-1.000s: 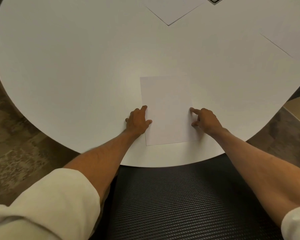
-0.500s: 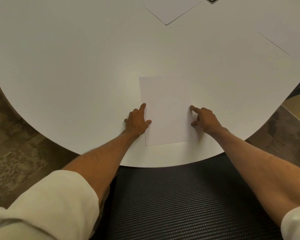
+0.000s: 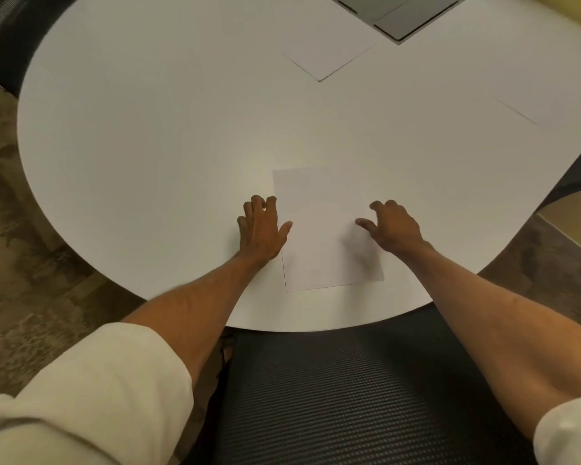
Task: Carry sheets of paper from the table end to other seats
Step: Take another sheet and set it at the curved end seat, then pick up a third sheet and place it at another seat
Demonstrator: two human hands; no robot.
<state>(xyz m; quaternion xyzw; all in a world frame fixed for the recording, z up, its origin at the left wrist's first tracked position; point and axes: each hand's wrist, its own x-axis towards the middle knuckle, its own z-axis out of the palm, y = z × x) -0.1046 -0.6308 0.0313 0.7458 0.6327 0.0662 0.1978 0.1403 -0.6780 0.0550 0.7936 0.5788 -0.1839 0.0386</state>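
Squarely on the table (image 3: 148, 146), one sheet (image 3: 319, 236) is laid between the hands.
Long axis pointed away from the body; left edge touched by the relaxed left hand (image 3: 262, 226), right edge overhung by the loosely spread right hand (image 3: 394, 226); nothing gripped.

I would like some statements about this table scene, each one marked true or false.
1. The nearest sheet lies flat on the table, with the left hand at its left edge and the right hand over its right side. True.
2. Both hands hold this sheet up in the air. False: it lies on the table.
3. Another sheet lies farther away, beside a grey panel. True.
4. A red chair stands at the table end. False: the chair is black.
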